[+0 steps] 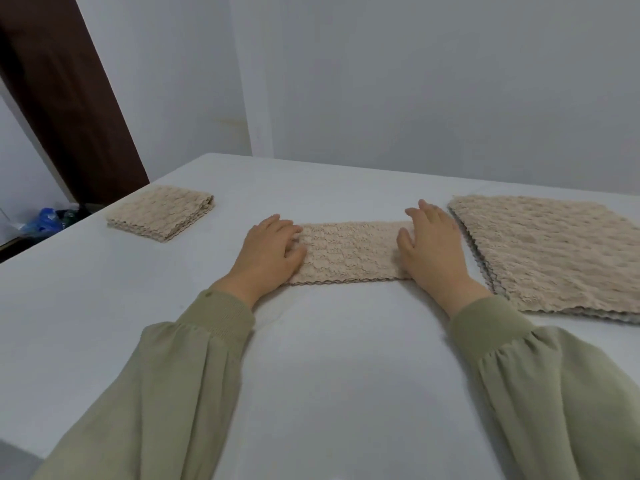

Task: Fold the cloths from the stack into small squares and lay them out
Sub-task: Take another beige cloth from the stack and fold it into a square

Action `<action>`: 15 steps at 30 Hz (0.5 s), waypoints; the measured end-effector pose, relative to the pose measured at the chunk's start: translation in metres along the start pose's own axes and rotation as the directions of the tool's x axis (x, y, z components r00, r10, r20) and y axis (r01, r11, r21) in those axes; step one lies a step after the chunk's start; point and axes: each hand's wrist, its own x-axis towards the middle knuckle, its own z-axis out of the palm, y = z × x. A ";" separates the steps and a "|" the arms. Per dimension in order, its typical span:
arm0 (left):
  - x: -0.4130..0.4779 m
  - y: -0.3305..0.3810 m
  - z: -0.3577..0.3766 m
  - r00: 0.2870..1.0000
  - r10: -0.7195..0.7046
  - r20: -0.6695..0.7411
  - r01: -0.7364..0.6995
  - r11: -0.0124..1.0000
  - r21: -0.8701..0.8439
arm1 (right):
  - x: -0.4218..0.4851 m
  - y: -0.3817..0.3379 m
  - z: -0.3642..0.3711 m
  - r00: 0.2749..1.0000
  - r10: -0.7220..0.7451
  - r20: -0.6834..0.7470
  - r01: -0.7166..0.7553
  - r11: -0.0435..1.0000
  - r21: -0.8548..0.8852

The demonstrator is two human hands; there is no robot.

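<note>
Sleeves are reaching over the white table. Left hand and right hand are pressing flat, fingers loosely apart, on the ends of the folded strip. Right of the strip, the stack is running off-frame; left, a folded square is lying before grey walls.

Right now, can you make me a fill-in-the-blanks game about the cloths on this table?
1. The folded strip lies between the left hand and the ______ hand.
2. The unfolded stack sits on the ______ side of the table.
3. The number of finished squares at the far left is ______.
4. Both sleeves are ______ in colour.

Missing words: right; right; one; green
</note>
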 end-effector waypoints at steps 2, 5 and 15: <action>-0.008 0.007 -0.008 0.991 0.131 -0.028 -0.133 0.989 -0.068 | -0.012 -0.014 -0.004 0.995 -0.090 -0.051 0.094 0.992 0.081; -0.019 0.014 -0.013 0.970 0.227 0.091 -0.221 0.973 -0.065 | -0.031 -0.031 -0.006 0.968 -0.240 -0.074 0.247 0.962 0.115; -0.027 0.005 -0.023 0.975 0.173 0.142 -0.187 0.978 0.090 | -0.060 -0.038 -0.015 0.985 -0.150 0.085 0.157 0.984 -0.088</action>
